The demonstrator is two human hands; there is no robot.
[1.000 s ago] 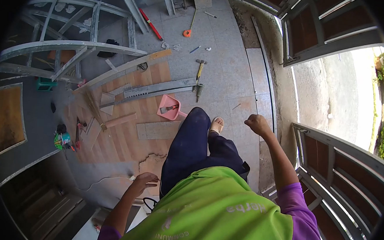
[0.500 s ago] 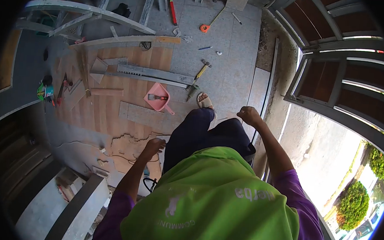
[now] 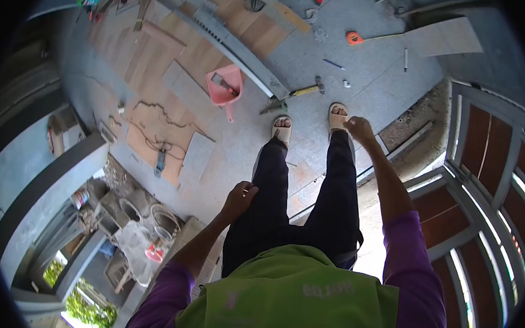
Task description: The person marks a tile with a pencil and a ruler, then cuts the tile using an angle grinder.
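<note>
My left hand [image 3: 238, 200] hangs beside my left thigh, fingers loosely curled, with a small pale glint at them. On the other side, my right hand [image 3: 359, 130] is closed beside my right foot as seen from above. I make out nothing held in either. Beyond my sandals [image 3: 337, 115] lie a yellow-handled hammer [image 3: 306, 90] and a green tool [image 3: 273, 108]. A pink dustpan [image 3: 226, 85] holds a scraper [image 3: 224, 84]. Further off are an orange tape measure [image 3: 354, 38] with its blade drawn out, and a blue pencil [image 3: 334, 64].
A long metal bar [image 3: 233, 55] lies across the wood-look planks [image 3: 155, 58]. At left, a corded power tool [image 3: 160, 159] rests near a cardboard sheet [image 3: 137, 141]. Buckets [image 3: 165, 218] and clutter stand lower left. Slatted gate panels [image 3: 440, 208] border the right.
My body has stepped forward and turned, so the floor and tools have shifted and rotated in view. Both feet now show, side by side. My hands stay low at my sides.
</note>
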